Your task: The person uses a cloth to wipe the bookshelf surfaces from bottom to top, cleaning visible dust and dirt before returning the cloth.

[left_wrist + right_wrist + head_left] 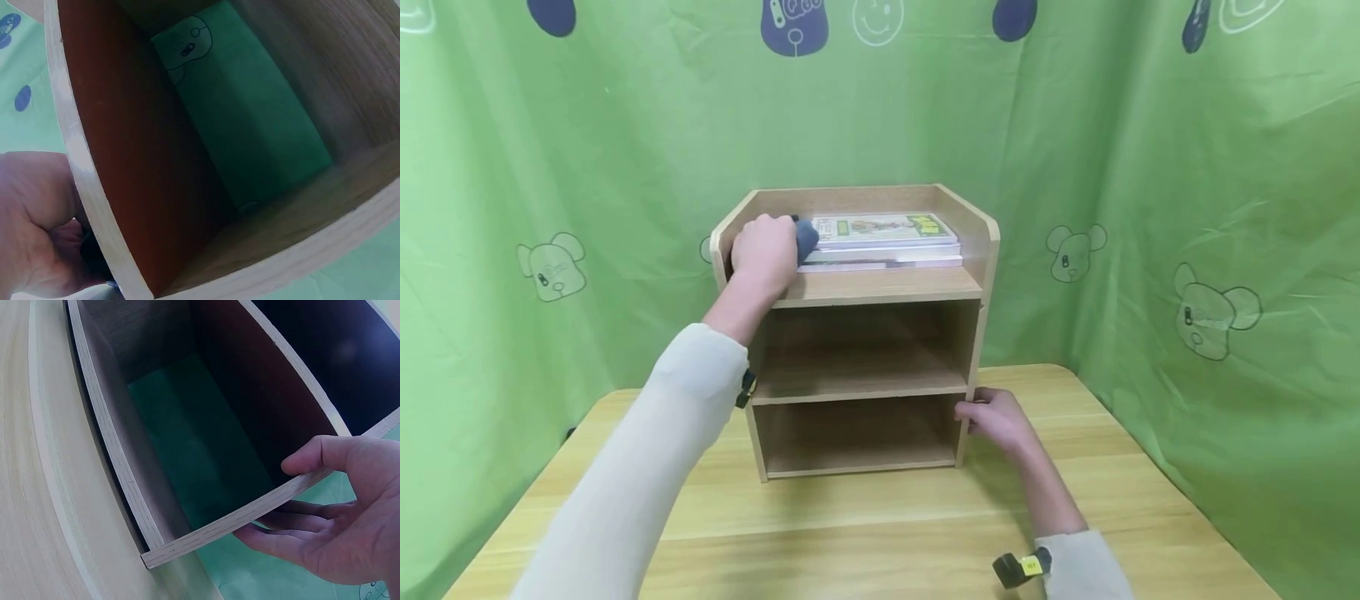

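A small wooden shelf unit (861,389) with open compartments stands on the table. On its top tier, at the left end, my left hand (765,254) holds a grey-blue cloth (807,239), mostly hidden under the fingers. The left wrist view shows that hand (37,219) beyond the shelf's edge, with a dark bit of material under it. Low on the unit's right side, my right hand (1000,419) grips the side panel (250,509), thumb inside and fingers outside. A stack of books (887,240) lies flat on the top tier, just right of the cloth.
A light wooden table (850,533) carries the unit. Green curtain (880,108) with printed cartoon figures hangs behind and at both sides. The top tier has a raised back and side walls (967,218).
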`<action>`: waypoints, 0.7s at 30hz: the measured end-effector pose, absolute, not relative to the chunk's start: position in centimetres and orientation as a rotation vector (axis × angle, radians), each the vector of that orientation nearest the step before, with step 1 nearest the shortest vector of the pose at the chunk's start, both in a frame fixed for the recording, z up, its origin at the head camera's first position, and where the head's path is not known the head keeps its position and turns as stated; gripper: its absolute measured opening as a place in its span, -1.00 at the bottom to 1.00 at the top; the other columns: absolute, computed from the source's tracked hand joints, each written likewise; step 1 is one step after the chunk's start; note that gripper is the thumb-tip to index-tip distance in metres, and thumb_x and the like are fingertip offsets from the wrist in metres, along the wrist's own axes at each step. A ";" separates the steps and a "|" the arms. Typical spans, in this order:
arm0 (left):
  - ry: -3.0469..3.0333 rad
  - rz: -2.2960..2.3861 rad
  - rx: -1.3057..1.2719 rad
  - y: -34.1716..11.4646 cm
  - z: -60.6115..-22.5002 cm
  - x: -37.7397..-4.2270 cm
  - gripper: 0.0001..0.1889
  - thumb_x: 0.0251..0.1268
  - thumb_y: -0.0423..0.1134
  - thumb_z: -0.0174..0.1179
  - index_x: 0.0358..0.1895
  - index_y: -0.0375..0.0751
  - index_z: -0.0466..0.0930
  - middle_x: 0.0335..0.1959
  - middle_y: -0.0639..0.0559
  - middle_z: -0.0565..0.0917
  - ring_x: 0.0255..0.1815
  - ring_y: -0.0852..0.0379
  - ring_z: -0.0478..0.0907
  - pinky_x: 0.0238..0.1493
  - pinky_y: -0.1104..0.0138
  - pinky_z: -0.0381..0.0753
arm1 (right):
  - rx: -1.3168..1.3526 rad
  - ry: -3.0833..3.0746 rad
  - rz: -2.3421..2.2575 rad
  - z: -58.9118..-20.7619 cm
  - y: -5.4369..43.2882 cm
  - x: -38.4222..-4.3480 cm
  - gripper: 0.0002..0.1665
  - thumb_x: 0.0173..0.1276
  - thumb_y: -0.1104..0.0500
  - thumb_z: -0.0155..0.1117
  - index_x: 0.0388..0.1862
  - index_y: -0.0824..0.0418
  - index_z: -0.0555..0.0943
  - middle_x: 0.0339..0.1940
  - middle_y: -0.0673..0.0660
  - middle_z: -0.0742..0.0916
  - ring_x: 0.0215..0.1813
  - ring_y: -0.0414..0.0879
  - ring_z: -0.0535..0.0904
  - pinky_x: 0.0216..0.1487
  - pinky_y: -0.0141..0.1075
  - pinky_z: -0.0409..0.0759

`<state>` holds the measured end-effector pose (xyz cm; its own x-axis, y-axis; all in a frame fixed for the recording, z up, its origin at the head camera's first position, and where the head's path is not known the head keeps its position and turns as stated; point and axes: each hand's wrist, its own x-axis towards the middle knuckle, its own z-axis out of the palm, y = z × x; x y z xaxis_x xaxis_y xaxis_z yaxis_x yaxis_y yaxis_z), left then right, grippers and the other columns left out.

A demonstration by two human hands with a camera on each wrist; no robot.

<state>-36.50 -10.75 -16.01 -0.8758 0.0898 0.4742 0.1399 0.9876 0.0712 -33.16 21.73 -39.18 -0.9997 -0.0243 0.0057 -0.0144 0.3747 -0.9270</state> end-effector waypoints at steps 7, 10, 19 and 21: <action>-2.582 -0.178 -0.120 -10.5 -16.6 -37.5 -0.71 0.25 -0.49 0.03 -0.03 -0.38 0.66 -0.06 -0.36 0.68 -0.01 -0.32 0.65 -0.07 -0.15 0.69 | -0.047 2.608 -1.742 -39.1 21.7 -33.0 -0.26 0.34 0.22 0.24 0.37 0.64 0.32 0.15 0.52 0.65 0.17 0.37 0.64 0.25 0.06 0.61; -2.565 -0.213 -0.119 -10.6 -16.9 -37.7 -0.71 0.17 -0.51 0.06 -0.08 -0.37 0.68 -0.07 -0.37 0.68 -0.02 -0.33 0.65 -0.06 -0.15 0.68 | -0.053 2.603 -1.754 -39.2 21.6 -33.0 -0.25 0.33 0.21 0.26 0.37 0.64 0.32 0.14 0.51 0.66 0.17 0.38 0.64 0.26 0.08 0.60; -2.591 -0.232 -0.151 -10.4 -17.6 -35.9 -0.54 0.16 -0.40 0.15 0.18 -0.20 0.39 -0.02 -0.46 0.64 0.02 -0.43 0.61 -0.03 -0.18 0.65 | -0.035 2.615 -1.748 -39.5 21.8 -33.2 -0.29 0.34 0.23 0.24 0.36 0.62 0.35 0.07 0.46 0.70 0.15 0.36 0.66 0.25 0.06 0.61; -2.604 -0.201 -0.160 -10.4 -17.5 -35.1 -0.59 0.21 -0.37 0.11 0.16 -0.22 0.42 -0.04 -0.46 0.64 0.02 -0.42 0.61 -0.05 -0.19 0.66 | -0.030 2.615 -1.750 -39.5 21.8 -33.2 -0.28 0.34 0.23 0.25 0.37 0.61 0.35 0.08 0.46 0.70 0.13 0.35 0.67 0.25 0.07 0.61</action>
<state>-35.09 -10.38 -17.53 -0.8584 0.0753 0.5074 0.1524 0.9819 0.1121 -33.25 21.76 -39.50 -0.9998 -0.0132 0.0149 -0.0188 0.3814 -0.9242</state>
